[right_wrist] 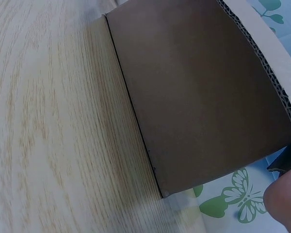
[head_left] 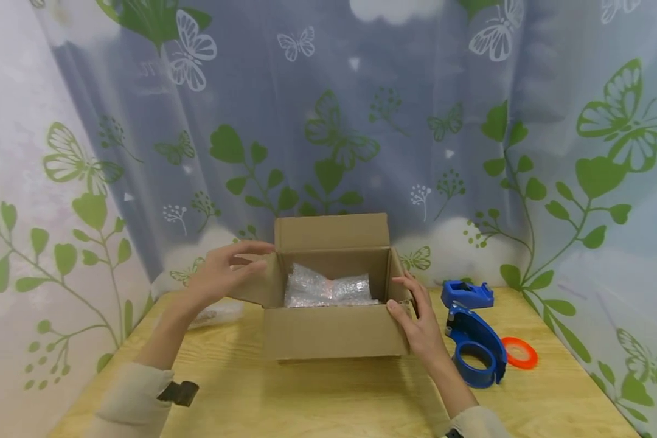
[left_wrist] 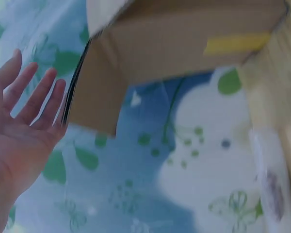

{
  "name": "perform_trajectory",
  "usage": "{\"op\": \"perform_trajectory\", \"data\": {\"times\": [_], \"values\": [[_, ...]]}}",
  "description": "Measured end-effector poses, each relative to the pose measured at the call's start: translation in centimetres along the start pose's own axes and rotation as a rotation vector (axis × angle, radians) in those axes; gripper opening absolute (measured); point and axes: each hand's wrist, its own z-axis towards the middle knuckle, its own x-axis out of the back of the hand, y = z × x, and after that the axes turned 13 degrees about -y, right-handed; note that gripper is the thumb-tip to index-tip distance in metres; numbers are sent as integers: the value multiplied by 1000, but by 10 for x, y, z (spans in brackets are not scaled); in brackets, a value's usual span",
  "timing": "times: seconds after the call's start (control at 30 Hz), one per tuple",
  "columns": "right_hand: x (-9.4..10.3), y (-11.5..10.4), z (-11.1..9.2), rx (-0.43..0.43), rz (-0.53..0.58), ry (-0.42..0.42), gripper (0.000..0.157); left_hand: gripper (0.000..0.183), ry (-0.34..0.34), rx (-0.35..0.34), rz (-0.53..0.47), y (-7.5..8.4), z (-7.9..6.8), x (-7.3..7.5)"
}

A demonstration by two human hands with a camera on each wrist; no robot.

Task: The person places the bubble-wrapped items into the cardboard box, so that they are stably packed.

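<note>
An open cardboard box (head_left: 336, 333) stands on the table with its flaps spread outward. Inside lies bubble wrap (head_left: 328, 289), crumpled; a faint pinkish patch shows through its middle. My left hand (head_left: 227, 274) is beside the left flap (head_left: 257, 283); in the left wrist view its fingers (left_wrist: 41, 97) are extended along that flap's edge. At the right front corner, my right hand (head_left: 418, 316) holds the box's right flap between thumb and fingers. Only a fingertip (right_wrist: 283, 199) of that hand shows in the right wrist view, near the box's side.
Right of the box are a blue tape dispenser (head_left: 468, 294), a blue hand-held tape gun (head_left: 475, 353) and an orange-red tape roll (head_left: 520, 353). A clear plastic-wrapped item (head_left: 216, 314) lies left. A patterned curtain (head_left: 328, 121) hangs behind the wooden table (head_left: 328, 401).
</note>
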Motion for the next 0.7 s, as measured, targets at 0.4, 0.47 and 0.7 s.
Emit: {"op": "perform_trajectory", "data": {"times": [0.4,0.47,0.7], "values": [[3,-1,1,-17,15,-9,44,45,21,125,-52,-72,-43,34],[1,-1,2,-10,14,-6,43,47,15,163,-41,-83,-50,36],[-3,-4,3,-10,21,1,43,52,-6,239,-9,-115,-64,38]]}}
